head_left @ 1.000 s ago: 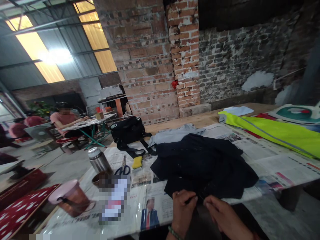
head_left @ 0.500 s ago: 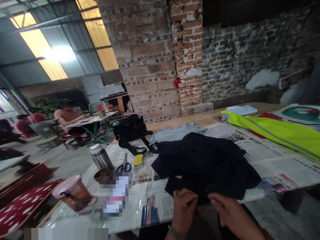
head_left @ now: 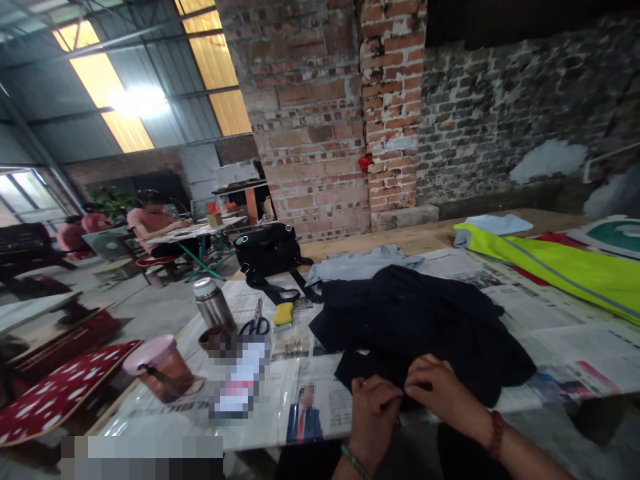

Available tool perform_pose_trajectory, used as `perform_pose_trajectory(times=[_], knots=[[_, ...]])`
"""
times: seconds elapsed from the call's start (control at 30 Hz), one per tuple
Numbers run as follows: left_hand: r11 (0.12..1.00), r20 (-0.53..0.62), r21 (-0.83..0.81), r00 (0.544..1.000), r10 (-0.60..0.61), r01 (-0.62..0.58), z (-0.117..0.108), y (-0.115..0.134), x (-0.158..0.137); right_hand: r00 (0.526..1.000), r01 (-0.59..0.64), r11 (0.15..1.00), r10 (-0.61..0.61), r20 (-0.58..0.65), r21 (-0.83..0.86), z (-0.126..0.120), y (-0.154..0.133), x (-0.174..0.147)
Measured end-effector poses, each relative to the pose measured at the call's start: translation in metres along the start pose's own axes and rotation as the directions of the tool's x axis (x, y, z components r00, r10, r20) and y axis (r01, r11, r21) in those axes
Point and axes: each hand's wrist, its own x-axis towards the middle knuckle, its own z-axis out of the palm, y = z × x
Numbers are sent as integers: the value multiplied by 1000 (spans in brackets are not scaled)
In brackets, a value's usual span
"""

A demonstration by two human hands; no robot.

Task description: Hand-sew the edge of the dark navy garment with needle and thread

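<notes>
A dark navy garment lies crumpled over the front of the table, its near edge reaching towards me. My left hand pinches that edge, thumb and fingers pressed together, a green bead bracelet on the wrist. Close beside it, almost touching, my right hand is closed with its fingertips on the same dark cloth; a red bracelet circles that wrist. Anything small between the fingertips is too fine to make out. Behind the dark cloth is a folded light grey cloth.
Newspaper under clear plastic covers the table. Scissors, a yellow sponge-like piece, a steel flask, a pink-lidded cup and a black bag are leftward. A fluorescent yellow garment and an iron lie right.
My right hand has moved left and a little up, close to my left hand, still closed. The view has swung slightly left. The dark garment lies much as before.
</notes>
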Motion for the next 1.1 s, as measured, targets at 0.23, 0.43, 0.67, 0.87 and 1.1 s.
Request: perform_pose_trajectory(times=[0.23,0.43,0.67,0.87,1.1], knots=[[995,-65,26,994,-91,92,5,-4,2,985,-124,931,157,-71,344,3,11,5],[993,-62,20,992,-112,114,5,-6,6,963,-119,836,229,-143,536,-3,13,12],[982,-22,-17,982,-186,186,0,-10,7,954,-100,714,267,-136,693,-23,4,17],[967,-10,-32,968,-252,251,-4,-13,8,957,-1,303,276,-86,953,-49,-9,25],[970,24,-28,970,-241,241,-7,-13,9,956,108,263,235,-173,959,-92,-13,36]])
